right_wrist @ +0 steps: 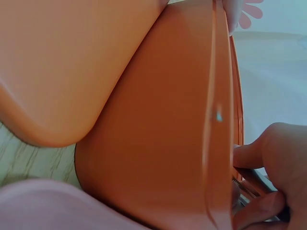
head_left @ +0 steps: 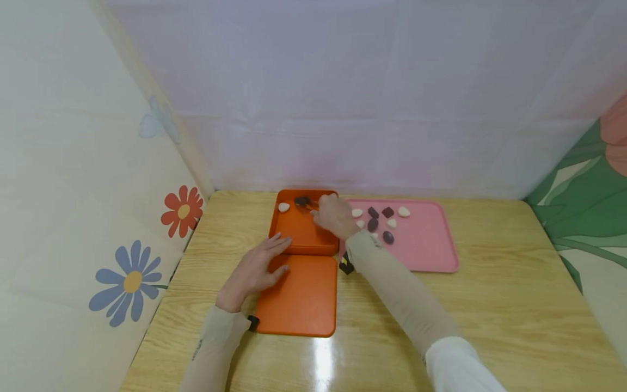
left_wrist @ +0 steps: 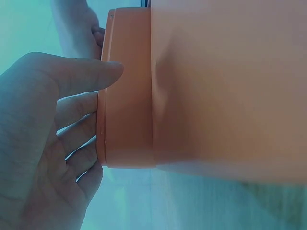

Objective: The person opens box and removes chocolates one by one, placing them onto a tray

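Observation:
My right hand [head_left: 336,216] is over the right side of an orange box [head_left: 303,251]. It grips a slim metal tool with dark parts, which looks like small tongs [right_wrist: 261,181]; the box wall hides its tip in the right wrist view. At the tool's far end is a dark piece [head_left: 301,201], and I cannot tell whether the tool pinches it. A white rounded piece [head_left: 283,207] lies near the box's left wall. My left hand [head_left: 254,270] rests at the box's near left corner, fingers extended along the rim and thumb over the front wall.
An orange lid-like panel [head_left: 299,299] lies flat before the box. To the right, a pink tray [head_left: 426,239] bears several white and dark pieces, including a dark oval [head_left: 388,237] and a dark block [head_left: 388,212]. A pale curtain [head_left: 313,109] hangs behind the wooden table [head_left: 499,305].

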A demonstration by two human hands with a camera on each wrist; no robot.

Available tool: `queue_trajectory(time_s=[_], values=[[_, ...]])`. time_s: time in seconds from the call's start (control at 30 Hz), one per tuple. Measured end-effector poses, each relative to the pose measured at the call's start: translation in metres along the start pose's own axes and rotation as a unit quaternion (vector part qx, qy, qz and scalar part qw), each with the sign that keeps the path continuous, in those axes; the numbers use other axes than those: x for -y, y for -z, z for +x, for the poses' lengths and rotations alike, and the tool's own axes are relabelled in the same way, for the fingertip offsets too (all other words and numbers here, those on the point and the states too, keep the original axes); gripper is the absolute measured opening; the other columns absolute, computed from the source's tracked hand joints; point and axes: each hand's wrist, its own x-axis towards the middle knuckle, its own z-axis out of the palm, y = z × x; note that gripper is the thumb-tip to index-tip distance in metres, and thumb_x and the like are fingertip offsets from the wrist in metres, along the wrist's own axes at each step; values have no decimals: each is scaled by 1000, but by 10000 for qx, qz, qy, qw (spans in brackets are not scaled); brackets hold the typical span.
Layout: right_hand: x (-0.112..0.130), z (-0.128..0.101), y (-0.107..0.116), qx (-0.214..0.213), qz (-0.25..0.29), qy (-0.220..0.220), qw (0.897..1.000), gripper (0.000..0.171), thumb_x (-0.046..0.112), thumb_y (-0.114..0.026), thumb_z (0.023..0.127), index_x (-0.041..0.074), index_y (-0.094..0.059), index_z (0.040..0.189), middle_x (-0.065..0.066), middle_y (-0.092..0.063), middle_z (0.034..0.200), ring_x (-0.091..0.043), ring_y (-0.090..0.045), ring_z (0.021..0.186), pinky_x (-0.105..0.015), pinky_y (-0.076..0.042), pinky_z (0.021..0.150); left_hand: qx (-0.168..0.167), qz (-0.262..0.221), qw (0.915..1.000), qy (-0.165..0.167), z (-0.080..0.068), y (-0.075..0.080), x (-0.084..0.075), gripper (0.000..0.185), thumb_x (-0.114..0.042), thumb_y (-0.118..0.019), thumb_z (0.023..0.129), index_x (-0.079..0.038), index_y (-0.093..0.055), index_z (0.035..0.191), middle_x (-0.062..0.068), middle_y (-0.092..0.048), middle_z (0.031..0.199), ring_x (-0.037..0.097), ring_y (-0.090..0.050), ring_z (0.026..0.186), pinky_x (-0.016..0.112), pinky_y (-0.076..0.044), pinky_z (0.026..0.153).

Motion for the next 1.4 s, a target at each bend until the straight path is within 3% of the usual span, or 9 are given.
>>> queue_trajectory(time_s=[0.3, 0.67, 1.0, 1.4], values=[[-1, 0, -2, -51, 94, -5, 9999, 43, 37, -67, 106, 11, -69, 72, 3, -46, 55, -11, -47, 44, -25, -36, 40, 2, -6, 10000, -69, 2, -1, -2, 65, -23, -80, 97, -5, -56, 155, 11, -56, 159, 33, -43, 156, 53, -34, 128], [0, -2, 2, -116, 110, -136, 9998, 40, 35, -68, 106, 9, -69, 76, -3, -61, 62, -16, -57, 50, -29, -45, 44, -36, 2, 10000, -45, 1, -2, -2, 65, -23, -80, 97, -6, -57, 155, 11, -57, 159, 32, -44, 156, 53, -34, 128], [-2, -6, 9, 33, 248, -196, 9995, 49, 37, -65, 107, 12, -63, 65, 4, -42, 52, -10, -40, 41, -25, -33, 38, -68, 16, 10000, -22, 1, -1, -2, 64, -22, -81, 97, -5, -57, 154, 11, -57, 159, 33, -44, 156, 53, -34, 128], [-9, -22, 18, -133, 631, -209, 9977, 43, 37, -67, 106, 10, -69, 72, 2, -46, 56, -11, -42, 42, -25, -30, 38, -48, -65, 10000, 38, 0, -2, 0, 65, -22, -81, 97, -6, -57, 155, 11, -56, 160, 34, -43, 156, 57, -36, 126]])
